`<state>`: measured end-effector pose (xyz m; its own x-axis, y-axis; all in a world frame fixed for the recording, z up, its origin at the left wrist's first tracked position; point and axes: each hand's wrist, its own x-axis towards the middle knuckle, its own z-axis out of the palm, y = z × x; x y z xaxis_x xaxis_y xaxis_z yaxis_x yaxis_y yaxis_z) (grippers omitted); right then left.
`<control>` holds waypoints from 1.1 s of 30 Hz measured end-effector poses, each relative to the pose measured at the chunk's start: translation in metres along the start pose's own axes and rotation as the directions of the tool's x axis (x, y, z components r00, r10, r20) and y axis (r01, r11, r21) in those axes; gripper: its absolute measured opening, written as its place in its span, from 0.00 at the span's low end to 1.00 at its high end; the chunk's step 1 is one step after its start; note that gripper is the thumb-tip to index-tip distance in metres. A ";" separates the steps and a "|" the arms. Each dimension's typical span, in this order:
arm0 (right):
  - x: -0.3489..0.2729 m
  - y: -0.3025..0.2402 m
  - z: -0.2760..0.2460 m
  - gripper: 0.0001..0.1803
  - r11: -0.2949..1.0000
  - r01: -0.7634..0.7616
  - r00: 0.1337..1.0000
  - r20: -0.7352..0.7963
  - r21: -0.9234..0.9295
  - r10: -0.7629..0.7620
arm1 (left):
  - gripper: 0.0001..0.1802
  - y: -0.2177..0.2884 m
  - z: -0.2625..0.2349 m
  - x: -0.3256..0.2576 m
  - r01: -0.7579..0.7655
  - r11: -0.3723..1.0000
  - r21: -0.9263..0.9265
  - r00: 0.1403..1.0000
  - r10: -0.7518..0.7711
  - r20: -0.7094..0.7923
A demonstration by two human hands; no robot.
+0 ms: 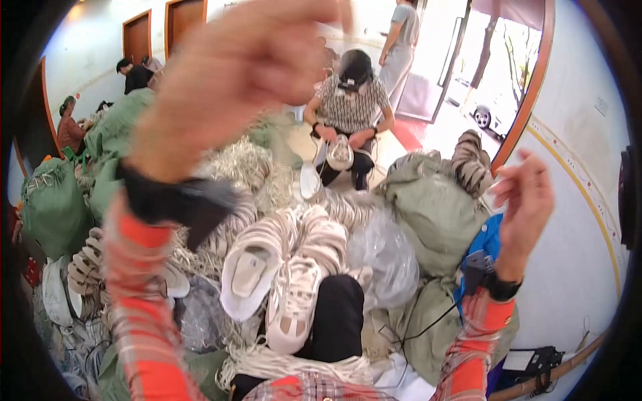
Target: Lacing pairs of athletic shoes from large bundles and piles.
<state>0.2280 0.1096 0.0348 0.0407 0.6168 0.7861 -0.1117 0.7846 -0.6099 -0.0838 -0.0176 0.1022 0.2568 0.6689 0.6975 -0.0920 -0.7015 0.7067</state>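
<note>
A pale shoe (294, 294) is resting toe-near by the wearer's black-clad knee (341, 314), clear of both hands. Its cords are already crossing the front, so lacing seems at least partly done; whether it is finished I cannot tell. Loose laces (287, 369) are lying across the lap and stacked shoes (253, 274) are crowding behind, so much appears left. The left hand (234, 83) is hanging raised, curled and blurred; the right hand (528, 204) is lifting at far right, fingers half bent. I cannot tell whether either is gripping anything. No table is showing; a clear plastic bag (384, 257) and green sacks (57, 214) are filling the floor area. Far off, a seated co-worker (351, 100) is handling another shoe (340, 154) near an open doorway (495, 73).
</note>
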 end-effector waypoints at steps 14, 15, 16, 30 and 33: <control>-0.175 0.158 0.028 0.07 0.715 -0.658 0.607 0.396 -0.236 0.689 | 0.12 -0.118 -0.039 -0.274 0.835 0.418 0.357 0.543 -0.523 -0.657; -0.192 0.160 0.042 0.07 0.649 -0.723 0.528 0.417 -0.236 0.740 | 0.12 -0.153 -0.006 -0.262 0.846 0.499 0.189 0.499 -0.614 -0.612; -0.214 0.168 0.058 0.08 0.573 -0.791 0.436 0.461 -0.214 0.773 | 0.10 -0.184 0.017 -0.269 0.852 0.521 0.043 0.444 -0.677 -0.587; -0.300 0.164 0.072 0.08 0.591 -0.753 0.368 0.560 -0.289 0.743 | 0.05 -0.262 0.077 -0.269 0.607 0.297 0.737 0.751 -0.520 -0.408; -0.300 0.166 0.072 0.08 0.616 -0.738 0.396 0.562 -0.276 0.726 | 0.05 -0.263 0.074 -0.261 0.549 0.227 0.804 0.755 -0.546 -0.362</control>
<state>0.1259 0.0501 -0.2952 -0.6228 0.7788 -0.0745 0.1751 0.0459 -0.9835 -0.0552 -0.0260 -0.2748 -0.1038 0.9775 0.1836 0.8939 0.0108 0.4481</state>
